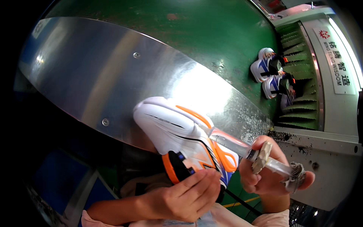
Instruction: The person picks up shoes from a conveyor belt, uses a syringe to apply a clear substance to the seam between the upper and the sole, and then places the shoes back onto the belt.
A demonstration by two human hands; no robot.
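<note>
Being held at the near edge of a long silver metal table (113, 75), a white sports shoe with a thick white sole and orange, black and blue trim (162, 121) is gripped by the left hand (193, 195), its fingers closed on the shoe's lower side, beside a black-and-orange part. Whether the shoe is supported by the table cannot be told. A clear plastic syringe with pale, grimy wrapping (228, 142) is gripped by the right hand (270, 166), its fingers curled around the rear part. The syringe is pointed at the shoe's orange-trimmed side; whether contact is made by its tip cannot be told. The table's right end is scattered with pale flecks (255, 128). Beyond it, white-and-blue shoes (261, 70) are set on a flat green surface (151, 15), just beside a green strip curtain (302, 68) framed by a white machine housing (321, 159).
</note>
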